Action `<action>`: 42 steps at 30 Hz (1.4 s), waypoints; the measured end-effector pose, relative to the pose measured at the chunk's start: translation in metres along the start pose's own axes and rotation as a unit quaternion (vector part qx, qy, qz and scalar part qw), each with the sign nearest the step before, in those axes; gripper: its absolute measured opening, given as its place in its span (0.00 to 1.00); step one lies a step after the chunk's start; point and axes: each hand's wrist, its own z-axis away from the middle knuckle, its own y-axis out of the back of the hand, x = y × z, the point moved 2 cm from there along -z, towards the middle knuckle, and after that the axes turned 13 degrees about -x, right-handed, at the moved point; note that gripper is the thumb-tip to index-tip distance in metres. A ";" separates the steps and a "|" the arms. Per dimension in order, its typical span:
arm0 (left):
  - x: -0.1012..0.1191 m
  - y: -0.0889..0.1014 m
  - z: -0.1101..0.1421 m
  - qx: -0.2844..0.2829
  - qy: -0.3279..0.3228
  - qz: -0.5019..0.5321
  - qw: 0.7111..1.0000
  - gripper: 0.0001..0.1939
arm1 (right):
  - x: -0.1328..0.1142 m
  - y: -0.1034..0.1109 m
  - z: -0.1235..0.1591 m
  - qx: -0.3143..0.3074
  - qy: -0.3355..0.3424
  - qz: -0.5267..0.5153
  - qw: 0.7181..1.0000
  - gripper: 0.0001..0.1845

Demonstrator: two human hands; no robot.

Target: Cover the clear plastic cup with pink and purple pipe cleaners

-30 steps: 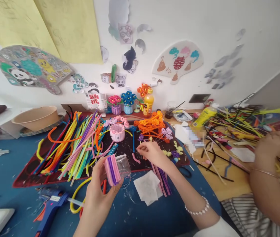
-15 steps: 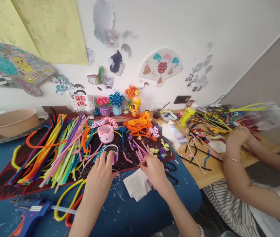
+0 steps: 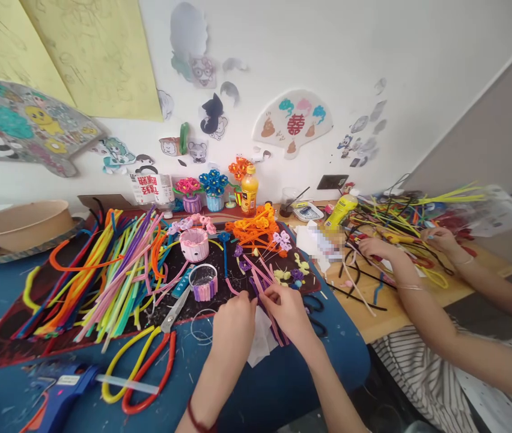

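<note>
My left hand [image 3: 234, 322] and my right hand [image 3: 288, 308] meet over a small bundle of pink and purple pipe cleaners [image 3: 265, 282] at the front edge of the dark mat [image 3: 35, 319]. Both hands have their fingers pinched closed on stems from that bundle. A small clear cup wrapped in pink and purple stems [image 3: 204, 282] stands on the mat just left of my left hand, untouched. White tissue [image 3: 261, 343] lies partly hidden beneath my hands.
A big heap of coloured pipe cleaners [image 3: 116, 264] fills the left of the mat. Scissors [image 3: 157, 352] and a blue glue gun [image 3: 60, 397] lie near the front. Another person's hands [image 3: 373, 246] work among pipe cleaners at the right. A pink cup [image 3: 193, 243] and orange flowers [image 3: 253, 228] sit behind.
My left hand let go of the wrapped clear cup, which now stands on the mat, and moved right to join my right hand on the pink and purple stems.
</note>
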 end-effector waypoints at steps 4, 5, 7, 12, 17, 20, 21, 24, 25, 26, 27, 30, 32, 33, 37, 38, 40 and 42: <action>0.013 -0.012 -0.020 -0.008 0.029 -0.006 1.000 0.10 | 0.005 -0.003 0.005 0.037 -0.002 -0.008 0.999 0.12; 0.014 -0.014 -0.023 -0.009 0.038 -0.005 0.999 0.09 | 0.006 -0.004 0.005 0.047 -0.003 -0.009 0.999 0.11; 0.014 -0.016 -0.028 -0.012 0.054 -0.001 0.998 0.08 | 0.008 -0.007 0.006 0.061 -0.001 -0.014 0.998 0.11; 0.009 -0.016 -0.030 -0.012 0.064 0.036 0.997 0.09 | 0.011 -0.010 0.008 0.091 0.012 -0.039 0.995 0.12; 0.009 -0.020 -0.033 -0.001 0.012 0.148 0.989 0.12 | 0.013 -0.009 0.015 0.102 0.038 -0.072 0.991 0.13; 0.009 -0.025 -0.038 -0.001 -0.044 0.256 0.966 0.13 | 0.011 -0.008 0.020 0.103 0.062 -0.105 0.987 0.12; 0.008 -0.027 -0.039 0.003 -0.060 0.296 0.953 0.13 | 0.011 -0.007 0.022 0.099 0.071 -0.121 0.985 0.11; 0.004 -0.029 -0.041 0.024 -0.087 0.426 0.900 0.17 | 0.010 -0.003 0.029 0.072 0.093 -0.180 0.977 0.10; 0.002 -0.029 -0.039 0.032 -0.092 0.470 0.877 0.18 | 0.010 -0.001 0.032 0.063 0.098 -0.196 0.974 0.11; 0.000 -0.027 -0.038 0.040 -0.096 0.513 0.852 0.21 | 0.010 0.001 0.036 0.055 0.103 -0.215 0.970 0.11; -0.001 -0.025 -0.035 0.048 -0.100 0.554 0.825 0.23 | 0.010 0.003 0.040 0.047 0.109 -0.242 0.963 0.12; -0.004 -0.017 -0.020 0.072 -0.108 0.654 0.745 0.27 | 0.005 0.005 0.051 0.022 0.129 -0.386 0.913 0.15; -0.005 -0.013 -0.007 0.081 -0.112 0.701 0.700 0.26 | 0.001 0.003 0.057 0.039 0.125 -0.479 0.868 0.14; -0.005 -0.011 0.000 0.083 -0.114 0.719 0.680 0.25 | -0.002 0.002 0.059 0.056 0.120 -0.510 0.850 0.13; -0.009 -0.012 0.029 0.086 -0.117 0.775 0.615 0.22 | -0.016 -0.008 0.063 0.053 0.122 -0.609 0.782 0.11; -0.010 -0.013 0.036 0.084 -0.116 0.784 0.604 0.21 | -0.021 -0.010 0.064 0.042 0.127 -0.636 0.760 0.11; -0.012 -0.014 0.047 0.072 -0.122 0.802 0.580 0.20 | -0.031 -0.014 0.064 0.023 0.132 -0.683 0.718 0.12; -0.012 -0.014 0.055 0.047 -0.146 0.828 0.539 0.19 | -0.041 -0.018 0.063 0.006 0.131 -0.715 0.686 0.13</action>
